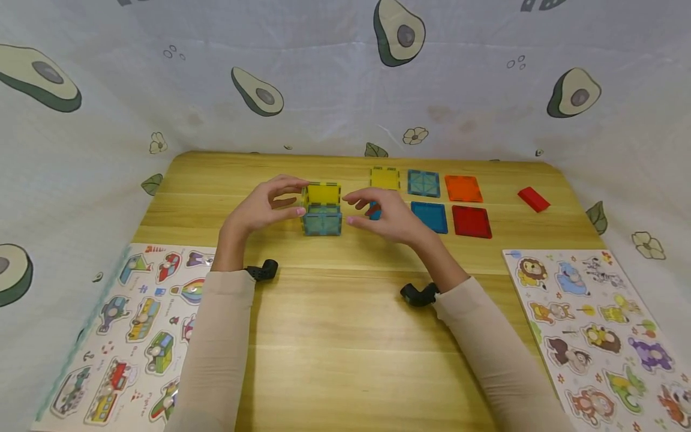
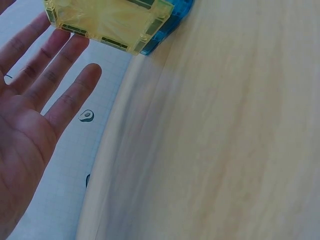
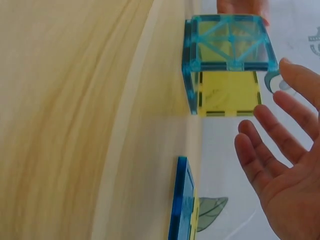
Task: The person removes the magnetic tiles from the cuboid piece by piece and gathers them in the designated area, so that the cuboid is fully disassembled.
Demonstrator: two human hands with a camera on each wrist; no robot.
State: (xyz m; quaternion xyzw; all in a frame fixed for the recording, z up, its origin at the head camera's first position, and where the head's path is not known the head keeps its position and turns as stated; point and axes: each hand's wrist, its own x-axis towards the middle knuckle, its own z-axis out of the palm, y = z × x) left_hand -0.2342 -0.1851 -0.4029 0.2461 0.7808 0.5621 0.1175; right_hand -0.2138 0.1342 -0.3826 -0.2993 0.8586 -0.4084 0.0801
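Left hand (image 1: 261, 207), fingers extended, touches a yellow-and-blue tile box (image 1: 323, 224) on the worktop (image 1: 335, 336); right hand (image 1: 390, 217), loosely spread and holding nothing, hovers beside it.

Around the wooden table (image 1: 335, 336) in front of you, a white cloth (image 1: 324, 72) printed with avocados, leaves and flowers rises; at the table's left lies a vehicle puzzle board (image 1: 132, 348), at its right an animal puzzle board (image 1: 626, 331).
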